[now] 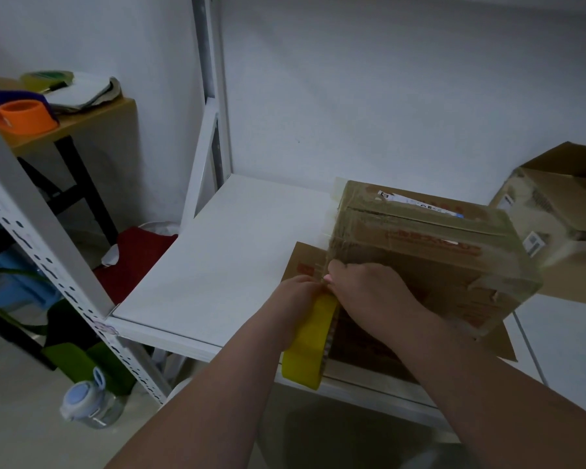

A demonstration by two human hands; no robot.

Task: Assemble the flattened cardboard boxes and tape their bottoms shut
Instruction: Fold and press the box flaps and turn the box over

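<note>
**Taping at the box's near-left corner**

Gripping the yellow tape roll from its top is my left hand, fingers curled round the roll so that it hangs on edge over the near rim of the white shelf. My right hand lies on the near face of the cardboard box, its fingers bent at the box's left corner and the thumb tip touching the left hand right where the tape begins. I cannot tell from here whether it pinches the tape end or only presses it down.

The box stands assembled on the right half of the shelf, tilted slightly, with shiny tape strips already across its top seam and edges. Red print runs along the top, too blurred to read. A white shipping label sits at the far edge, its text too small to read. Under the box lies a flat cardboard sheet with a red mark.

Far right, a second box lies with its flaps open; I cannot see what is in it. It carries a barcode sticker.

Far left, a wooden table bears an orange tape roll and papers. A water bottle stands on the floor near left.
</note>
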